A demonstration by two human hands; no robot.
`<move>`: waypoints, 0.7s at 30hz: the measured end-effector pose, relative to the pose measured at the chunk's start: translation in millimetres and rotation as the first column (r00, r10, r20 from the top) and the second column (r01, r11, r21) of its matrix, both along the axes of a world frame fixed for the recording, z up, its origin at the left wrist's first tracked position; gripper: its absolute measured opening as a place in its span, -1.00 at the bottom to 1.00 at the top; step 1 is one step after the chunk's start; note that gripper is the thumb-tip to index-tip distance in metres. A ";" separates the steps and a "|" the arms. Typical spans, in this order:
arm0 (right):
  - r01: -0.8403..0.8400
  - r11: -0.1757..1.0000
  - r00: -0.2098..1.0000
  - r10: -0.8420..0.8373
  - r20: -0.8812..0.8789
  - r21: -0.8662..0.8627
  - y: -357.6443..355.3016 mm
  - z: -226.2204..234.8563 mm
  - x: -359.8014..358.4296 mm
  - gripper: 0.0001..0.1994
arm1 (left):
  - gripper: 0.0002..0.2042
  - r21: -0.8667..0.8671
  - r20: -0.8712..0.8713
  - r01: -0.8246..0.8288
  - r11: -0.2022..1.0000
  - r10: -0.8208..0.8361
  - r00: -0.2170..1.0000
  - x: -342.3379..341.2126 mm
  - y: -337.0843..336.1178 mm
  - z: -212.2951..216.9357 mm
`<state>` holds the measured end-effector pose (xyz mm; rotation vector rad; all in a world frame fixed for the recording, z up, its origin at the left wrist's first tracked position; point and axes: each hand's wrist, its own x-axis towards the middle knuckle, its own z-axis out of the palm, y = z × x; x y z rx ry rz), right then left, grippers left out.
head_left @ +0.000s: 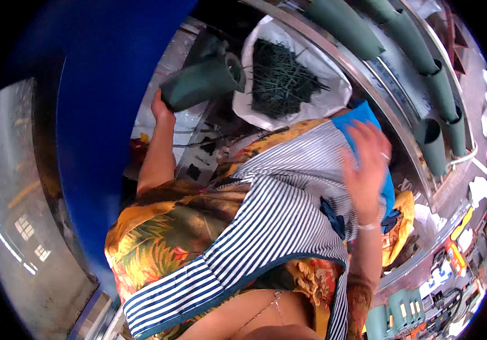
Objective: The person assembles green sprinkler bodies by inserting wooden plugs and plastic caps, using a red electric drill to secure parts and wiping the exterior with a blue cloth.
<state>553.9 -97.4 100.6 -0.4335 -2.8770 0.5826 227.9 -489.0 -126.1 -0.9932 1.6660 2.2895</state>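
My left hand (163, 109) is closed around the lower end of a dark green plastic tube-shaped part (201, 84), held tilted with its hollow end up to the right. Another dark piece (202, 46) lies just behind it, its kind unclear. Over my lap, my right hand (366, 161) is blurred, its fingers spread and nothing seen in them. It is nearest to a blue cloth (362, 116) and my striped apron (289, 209). Between the hands and farther off, a white sack (340, 93) holds a heap of thin dark green plastic strips (286, 76).
At the upper right, several similar green tubes (432, 141) stand or lie along a metal-edged rack (391, 107). A large blue panel (99, 130) rises on my left. A yellow cloth (400, 226) and a cluttered surface with tools and green parts (405, 309) lie at the right.
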 end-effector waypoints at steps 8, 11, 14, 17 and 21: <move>0.096 0.987 0.979 -0.117 -0.167 -0.127 -48.4 -43.5 -36.7 -0.41 | -0.61 0.430 -0.032 0.438 0.789 -0.472 0.881 56.7 184.7 42.2; 0.208 0.977 0.959 -0.211 -0.187 -0.035 -51.3 -42.6 -25.9 -0.44 | -0.64 0.474 0.000 0.470 0.744 -0.535 0.845 83.8 225.6 32.4; 0.248 0.966 0.956 -0.231 -0.183 0.075 -57.9 -32.5 -24.4 -0.39 | -0.62 0.584 -0.095 0.531 0.614 -0.597 0.796 95.5 241.1 7.9; 0.255 0.956 0.956 -0.226 -0.186 0.148 -66.1 -26.5 -23.5 -0.39 | -0.57 0.701 -0.189 0.563 0.437 -0.647 0.738 105.8 245.3 5.6; 0.235 0.963 0.968 -0.220 -0.121 0.130 -74.5 -26.4 -27.8 -0.40 | -0.55 0.696 -0.195 0.549 0.463 -0.614 0.765 99.9 252.7 -10.5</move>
